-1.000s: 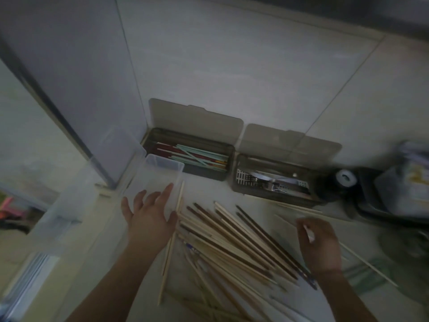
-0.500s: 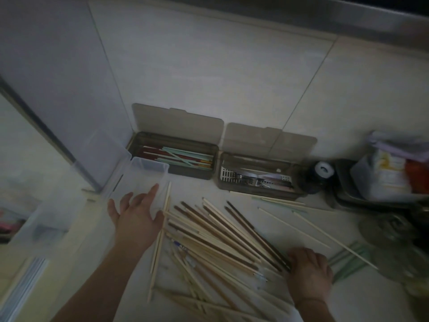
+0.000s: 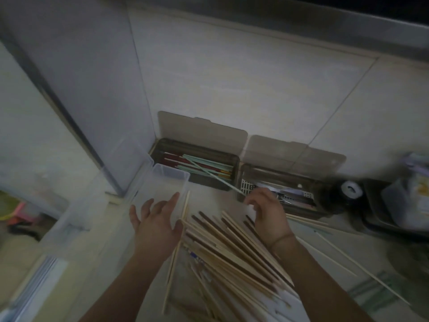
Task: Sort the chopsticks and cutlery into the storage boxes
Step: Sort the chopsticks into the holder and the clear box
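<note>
The left hand [image 3: 156, 223] lies palm-down with fingers spread wide and straight, gripping nothing, its fingertips reaching over the near rim of a clear plastic box [image 3: 170, 175] and its thumb side touching the edge of the chopstick pile [image 3: 232, 249]. The right hand [image 3: 267, 212] is raised above the far end of that pile, wrist bent, fingers curled and pinching one pale green chopstick [image 3: 209, 173] by its end; the stick runs slantwise from the fingertips up across the contents of the left brown storage box [image 3: 197, 163], which holds red and green chopsticks. Beside it to the right, the second brown storage box [image 3: 278, 182] holds metal cutlery over a perforated insert; both lids stand open against the tiled wall. The pile of light and dark wooden chopsticks fans across the counter between the forearms, with a few thin pale sticks [image 3: 343, 259] lying apart to the right. No writing is legible anywhere in this dim view.
</note>
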`<state>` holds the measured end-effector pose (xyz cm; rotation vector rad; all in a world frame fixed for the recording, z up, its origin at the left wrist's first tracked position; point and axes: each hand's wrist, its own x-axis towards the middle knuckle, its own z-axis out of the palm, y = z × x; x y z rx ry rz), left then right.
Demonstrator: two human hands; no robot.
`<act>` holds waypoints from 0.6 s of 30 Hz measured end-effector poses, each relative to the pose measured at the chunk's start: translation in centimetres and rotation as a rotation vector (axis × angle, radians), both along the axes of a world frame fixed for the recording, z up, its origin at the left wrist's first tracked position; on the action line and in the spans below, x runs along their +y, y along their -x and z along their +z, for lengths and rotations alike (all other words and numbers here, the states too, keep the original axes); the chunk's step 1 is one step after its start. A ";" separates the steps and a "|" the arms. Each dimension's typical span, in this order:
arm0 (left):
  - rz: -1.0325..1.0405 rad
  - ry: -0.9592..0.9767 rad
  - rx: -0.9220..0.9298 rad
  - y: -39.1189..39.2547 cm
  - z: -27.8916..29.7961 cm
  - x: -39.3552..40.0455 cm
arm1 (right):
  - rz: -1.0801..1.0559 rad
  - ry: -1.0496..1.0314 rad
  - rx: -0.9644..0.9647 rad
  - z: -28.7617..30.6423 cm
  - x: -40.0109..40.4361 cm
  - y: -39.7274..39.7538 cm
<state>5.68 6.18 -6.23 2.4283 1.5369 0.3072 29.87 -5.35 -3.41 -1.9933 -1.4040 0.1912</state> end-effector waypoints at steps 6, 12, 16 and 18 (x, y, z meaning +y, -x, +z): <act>-0.006 0.015 0.018 0.0 0.4 -0.1 | 0.128 0.129 -0.010 0.1 9.6 0.9; -0.008 0.014 -0.004 -0.1 0.4 -0.3 | 0.208 0.457 -0.178 -2.5 13.7 0.5; -0.003 0.014 0.010 0.0 0.3 -0.2 | 0.248 0.386 -0.190 -2.4 12.6 0.1; -0.005 0.016 0.014 0.0 0.3 -0.2 | 0.197 0.216 -0.129 -1.9 10.7 -0.1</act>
